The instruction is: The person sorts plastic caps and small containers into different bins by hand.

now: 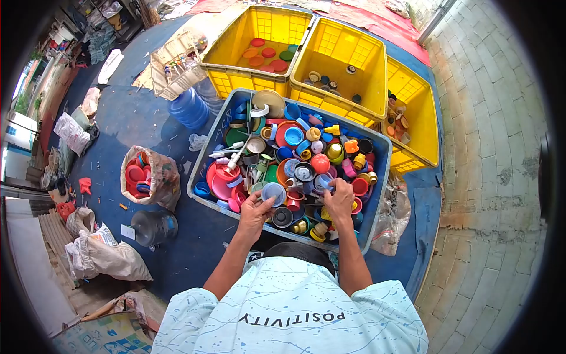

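Note:
A large blue-grey tub in front of me is heaped with plastic caps and lids of many colours. My left hand pinches a round translucent pale lid over the near part of the heap. To the right, my right hand has its fingers closed at the edge of a pale blue cap, just above the pile. A dark round lid lies between the hands, near the tub's front side. An orange-red ball-like piece rests farther back in the heap.
Behind the tub stand three yellow crates with some sorted caps inside. A beige basket and blue water jug are at the back left. A sack of red lids and a clear jug stand left. A block wall runs along the right.

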The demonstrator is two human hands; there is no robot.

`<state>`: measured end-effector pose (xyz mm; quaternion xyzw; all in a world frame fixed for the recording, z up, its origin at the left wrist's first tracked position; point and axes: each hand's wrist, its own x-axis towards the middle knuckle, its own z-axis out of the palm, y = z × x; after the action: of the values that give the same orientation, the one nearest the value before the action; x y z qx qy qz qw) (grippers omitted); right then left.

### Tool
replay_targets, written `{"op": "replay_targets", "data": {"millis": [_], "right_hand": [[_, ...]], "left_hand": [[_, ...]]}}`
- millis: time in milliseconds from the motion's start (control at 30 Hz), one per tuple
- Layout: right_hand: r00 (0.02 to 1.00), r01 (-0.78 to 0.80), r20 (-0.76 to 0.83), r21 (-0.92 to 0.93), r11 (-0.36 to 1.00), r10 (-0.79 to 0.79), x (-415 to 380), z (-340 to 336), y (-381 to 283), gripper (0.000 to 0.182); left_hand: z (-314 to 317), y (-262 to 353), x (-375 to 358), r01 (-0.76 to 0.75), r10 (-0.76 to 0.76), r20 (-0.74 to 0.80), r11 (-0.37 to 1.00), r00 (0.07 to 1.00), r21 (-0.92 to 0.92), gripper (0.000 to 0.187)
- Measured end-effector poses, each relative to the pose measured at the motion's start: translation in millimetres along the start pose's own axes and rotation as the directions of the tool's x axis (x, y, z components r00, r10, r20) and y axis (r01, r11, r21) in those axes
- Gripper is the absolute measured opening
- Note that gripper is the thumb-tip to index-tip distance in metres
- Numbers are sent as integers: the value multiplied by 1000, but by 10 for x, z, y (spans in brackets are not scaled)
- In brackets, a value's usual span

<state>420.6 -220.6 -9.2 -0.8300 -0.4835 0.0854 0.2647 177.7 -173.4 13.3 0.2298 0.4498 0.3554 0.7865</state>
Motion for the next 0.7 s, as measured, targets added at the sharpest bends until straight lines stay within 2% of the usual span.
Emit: {"op": "replay_targets", "data": {"millis": [33, 67, 100, 167, 200, 233, 300, 333, 433, 567, 700], "right_hand": [[1000, -14, -1, 40, 999, 14, -24, -29, 1, 23], [999, 19, -44, -1, 1000, -19, -61, -68, -2, 23], [997, -79, -14, 137, 987, 81, -70, -147, -44, 23], [963, -267, 78, 395, 879, 258, -69, -361, -163, 23], [951, -303, 88, 447, 842, 296, -69, -470, -230, 23], [936, -328, 115, 630, 704, 333, -67, -467, -201, 24], [907, -318, 187, 891, 323, 376, -53, -443, -129, 26], [885, -380, 313, 913, 149, 344, -40, -502, -80, 27], [862, -396, 415, 910, -124, 292, 11, -514, 12, 26], [842, -385, 439, 896, -221, 312, 163, -537, 57, 26], [847, -355, 406, 912, -205, 342, 514, -545, 124, 23]], "left_hand": [[27, 4, 22, 18, -18, -3, 1000, 1000, -1, 38], [56, 7, 43, 36, -36, -6, 999, 999, -1, 39], [89, 11, 59, 43, -43, -2, 999, 999, -9, 38], [168, 25, 94, 56, -56, 10, 998, 998, -24, 38], [205, 35, 117, 63, -62, 37, 998, 997, -18, 35], [250, 42, 140, 72, -69, 69, 997, 995, -38, 34], [350, 68, 188, 92, -81, 134, 993, 988, -73, 32], [408, 87, 205, 103, -90, 153, 992, 984, -79, 29], [637, 142, 311, 149, -137, 198, 988, 971, -47, 29], [923, 124, 650, 131, -117, 230, 990, 966, -47, 30], [1339, 245, 988, 123, -120, 226, 992, 967, 2, 34]]}}
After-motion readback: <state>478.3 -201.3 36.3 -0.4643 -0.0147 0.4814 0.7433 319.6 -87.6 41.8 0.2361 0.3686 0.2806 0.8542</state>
